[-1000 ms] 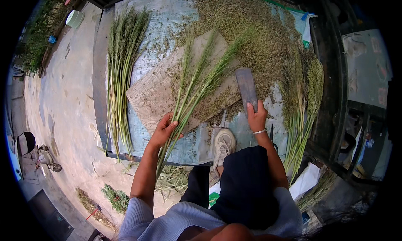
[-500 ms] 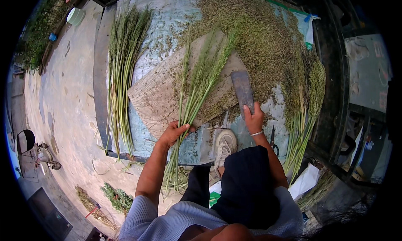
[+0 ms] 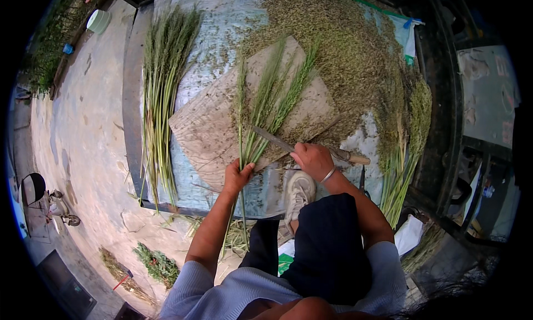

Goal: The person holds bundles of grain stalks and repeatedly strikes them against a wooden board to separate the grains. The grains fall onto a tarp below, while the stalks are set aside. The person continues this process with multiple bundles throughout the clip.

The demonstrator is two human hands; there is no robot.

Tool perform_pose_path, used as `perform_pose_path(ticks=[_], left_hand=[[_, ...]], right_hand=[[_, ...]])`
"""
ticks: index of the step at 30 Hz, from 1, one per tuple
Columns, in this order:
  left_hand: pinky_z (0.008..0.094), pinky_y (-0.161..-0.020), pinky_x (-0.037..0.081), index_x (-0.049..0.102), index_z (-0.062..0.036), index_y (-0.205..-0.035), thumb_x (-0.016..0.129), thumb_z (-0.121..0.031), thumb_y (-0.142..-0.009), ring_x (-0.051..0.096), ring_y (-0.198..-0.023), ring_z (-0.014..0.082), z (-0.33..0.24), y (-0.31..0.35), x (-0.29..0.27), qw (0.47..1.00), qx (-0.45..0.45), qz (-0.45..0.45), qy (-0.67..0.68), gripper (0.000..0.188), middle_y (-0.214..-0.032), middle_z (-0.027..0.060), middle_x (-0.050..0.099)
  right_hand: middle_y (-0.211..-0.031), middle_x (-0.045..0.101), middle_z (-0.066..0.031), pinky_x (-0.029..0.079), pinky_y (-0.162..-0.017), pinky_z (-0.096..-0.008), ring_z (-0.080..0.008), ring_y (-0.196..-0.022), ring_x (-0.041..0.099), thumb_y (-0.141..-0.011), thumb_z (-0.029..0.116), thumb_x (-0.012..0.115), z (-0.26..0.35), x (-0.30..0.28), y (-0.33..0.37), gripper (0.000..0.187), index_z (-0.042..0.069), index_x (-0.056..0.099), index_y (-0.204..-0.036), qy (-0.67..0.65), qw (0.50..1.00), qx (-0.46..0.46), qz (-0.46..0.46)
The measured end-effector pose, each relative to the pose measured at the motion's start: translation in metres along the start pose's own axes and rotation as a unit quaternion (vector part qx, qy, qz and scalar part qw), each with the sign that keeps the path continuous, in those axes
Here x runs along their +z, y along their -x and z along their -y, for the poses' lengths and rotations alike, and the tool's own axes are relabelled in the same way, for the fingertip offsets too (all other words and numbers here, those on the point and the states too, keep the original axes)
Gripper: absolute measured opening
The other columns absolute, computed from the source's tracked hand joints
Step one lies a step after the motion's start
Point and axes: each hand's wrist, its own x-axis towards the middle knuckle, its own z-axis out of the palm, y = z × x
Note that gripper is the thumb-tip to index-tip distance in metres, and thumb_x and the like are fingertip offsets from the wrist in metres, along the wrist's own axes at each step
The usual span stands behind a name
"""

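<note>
My left hand (image 3: 237, 176) is wrapped round a small bunch of green grain stalks (image 3: 273, 106), whose feathery seed heads fan out over a worn wooden board (image 3: 208, 117). The cut ends hang below my hand, past the tarp's near edge. In my right hand (image 3: 315, 161) is a flat, broad-bladed knife (image 3: 272, 138), seen nearly edge-on. Its blade points left and lies across the stalks just above my left hand; whether it presses on them I cannot tell. A wooden handle end sticks out to the right of my right hand.
A thick bundle of stalks (image 3: 164, 106) lies at left on the pale blue tarp (image 3: 222, 20). Loose seed (image 3: 355, 70) is heaped at the far right. More stalks (image 3: 408, 136) lie at right, near dark-handled scissors (image 3: 362, 184). My shoe (image 3: 300, 193) rests on the tarp.
My right hand has moved left and turned the knife from broad side up to edge-on, bringing its blade onto the stalks. The stalks have spread apart; my left hand keeps its hold.
</note>
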Motion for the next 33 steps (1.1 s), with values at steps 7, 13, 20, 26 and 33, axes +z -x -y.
perform_pose_path(ticks=[7, 13, 20, 26, 33], left_hand=[[0.0241, -0.041, 0.034, 0.058, -0.0041, -0.083, 0.053, -0.032, -0.092, 0.042, -0.043, 0.0104, -0.003, 0.002, -0.013, 0.986, -0.114, 0.116, 0.046, 0.029, -0.058, 0.0039, 0.055], [0.0235, -0.045, 0.038, 0.061, -0.0004, -0.098, 0.037, -0.048, -0.094, 0.044, -0.046, 0.0109, 0.000, -0.001, -0.025, 0.965, -0.142, 0.211, 0.070, 0.053, -0.065, 0.0081, 0.061], [0.0238, -0.044, 0.040, 0.058, 0.0010, -0.104, 0.034, -0.047, -0.095, 0.046, -0.046, 0.0127, -0.002, -0.004, -0.022, 0.959, -0.141, 0.214, 0.118, 0.054, -0.069, 0.0118, 0.064], [0.0238, -0.043, 0.041, 0.058, 0.0013, -0.099, 0.037, -0.043, -0.095, 0.047, -0.045, 0.0127, 0.000, -0.001, -0.019, 0.969, -0.150, 0.165, 0.106, 0.049, -0.071, 0.0137, 0.064], [0.0239, -0.041, 0.040, 0.059, 0.0006, -0.089, 0.054, -0.030, -0.091, 0.049, -0.046, 0.0112, 0.006, 0.015, -0.008, 0.978, -0.131, 0.049, 0.157, 0.031, -0.065, 0.0091, 0.061]], right_hand=[[-0.058, 0.052, -0.0124, 0.043, -0.045, -0.0424, -0.0322, -0.054, 0.056, -0.084, 0.024, 0.061, -0.036, -0.016, -0.023, 0.025, 0.007, 0.044, -0.078, 0.116, 0.988, 0.076, -0.067], [-0.059, 0.053, -0.0118, 0.044, -0.046, -0.0412, -0.0328, -0.056, 0.057, -0.085, 0.026, 0.059, -0.012, 0.019, -0.037, 0.025, 0.008, 0.044, -0.077, 0.052, 0.992, -0.114, 0.028], [-0.061, 0.054, -0.0116, 0.045, -0.048, -0.0425, -0.0326, -0.057, 0.057, -0.084, 0.026, 0.059, -0.050, -0.001, -0.068, 0.024, 0.008, 0.044, -0.079, 0.114, 0.990, 0.068, -0.043], [-0.063, 0.054, -0.0129, 0.045, -0.048, -0.0429, -0.0330, -0.057, 0.057, -0.083, 0.026, 0.061, -0.015, 0.022, -0.034, 0.026, 0.007, 0.044, -0.080, 0.020, 0.993, -0.109, 0.046], [-0.058, 0.054, -0.0140, 0.043, -0.045, -0.0433, -0.0346, -0.053, 0.056, -0.084, 0.026, 0.061, -0.040, -0.012, -0.031, 0.027, 0.007, 0.042, -0.080, 0.142, 0.979, 0.130, -0.072]])
